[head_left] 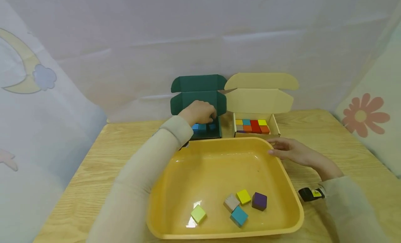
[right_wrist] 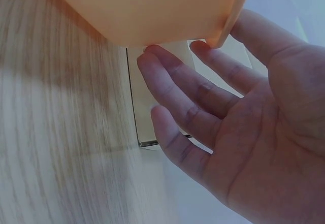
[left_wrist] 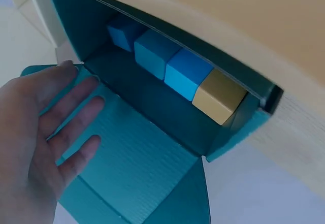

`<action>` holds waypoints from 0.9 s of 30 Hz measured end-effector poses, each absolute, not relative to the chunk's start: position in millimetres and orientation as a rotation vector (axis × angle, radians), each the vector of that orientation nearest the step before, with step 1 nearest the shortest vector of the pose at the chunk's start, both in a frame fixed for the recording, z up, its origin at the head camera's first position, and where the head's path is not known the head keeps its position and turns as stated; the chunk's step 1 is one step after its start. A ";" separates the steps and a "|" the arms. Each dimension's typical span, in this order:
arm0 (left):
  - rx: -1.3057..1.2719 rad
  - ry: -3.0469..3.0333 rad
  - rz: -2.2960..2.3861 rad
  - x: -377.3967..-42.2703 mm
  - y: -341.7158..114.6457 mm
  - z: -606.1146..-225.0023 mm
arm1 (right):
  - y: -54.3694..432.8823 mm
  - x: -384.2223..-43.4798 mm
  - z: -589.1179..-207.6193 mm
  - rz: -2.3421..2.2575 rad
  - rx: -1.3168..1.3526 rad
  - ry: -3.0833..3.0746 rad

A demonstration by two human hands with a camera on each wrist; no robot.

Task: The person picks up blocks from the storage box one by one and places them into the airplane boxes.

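My left hand [head_left: 200, 112] is over the dark green box [head_left: 215, 133] at the back. In the left wrist view this hand [left_wrist: 56, 127] has loosely bent fingers and holds nothing. A row of cubes lies along the box's front wall: a dark blue cube [left_wrist: 124, 32], a teal cube [left_wrist: 155, 54], a bright blue cube [left_wrist: 187, 74] and a tan cube [left_wrist: 219, 96]. My right hand [head_left: 292, 151] holds the far right corner of the yellow tray [head_left: 289, 187], thumb over the rim and fingers outside. Its bent fingers [right_wrist: 203, 89] show below the rim in the right wrist view.
In the tray lie a yellow-green cube [head_left: 198, 214], a plain wooden cube [head_left: 231, 203], a yellow cube [head_left: 243, 197], a blue cube [head_left: 239, 216] and a purple cube [head_left: 259, 201]. A cream box [head_left: 275, 126] with several coloured cubes stands right of the green one. Both lids are raised.
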State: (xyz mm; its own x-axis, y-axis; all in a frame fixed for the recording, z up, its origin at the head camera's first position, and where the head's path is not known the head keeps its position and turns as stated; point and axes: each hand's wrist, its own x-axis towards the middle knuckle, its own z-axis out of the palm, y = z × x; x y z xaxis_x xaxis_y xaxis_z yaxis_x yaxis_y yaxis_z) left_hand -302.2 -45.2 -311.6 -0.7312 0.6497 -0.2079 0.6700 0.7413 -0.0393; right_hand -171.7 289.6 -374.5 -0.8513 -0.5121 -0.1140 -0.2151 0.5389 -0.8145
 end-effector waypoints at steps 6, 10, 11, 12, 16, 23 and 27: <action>1.244 2.803 -0.243 -295.9 -46.5 -308.0 | 290.4 -171.7 -374.5 -1.206 -0.607 2.451; 1.324 2.809 -0.291 -288.6 -45.1 -302.4 | 291.4 -172.2 -373.1 -1.188 -0.621 2.464; 1.341 2.803 -0.301 -285.7 -44.7 -300.7 | 291.7 -172.4 -372.8 -1.184 -0.624 2.467; 1.361 2.798 -0.313 -282.4 -44.3 -299.1 | 291.9 -172.7 -372.6 -1.184 -0.626 2.467; 1.477 2.786 -0.425 -266.9 -43.5 -294.3 | 292.8 -172.7 -371.4 -1.188 -0.618 2.461; 1.679 2.774 -0.528 -246.4 -44.8 -288.6 | 293.0 -173.0 -371.0 -1.190 -0.614 2.457; 1.685 2.754 -0.509 -239.5 -47.7 -284.9 | 292.5 -173.2 -371.3 -1.188 -0.621 2.461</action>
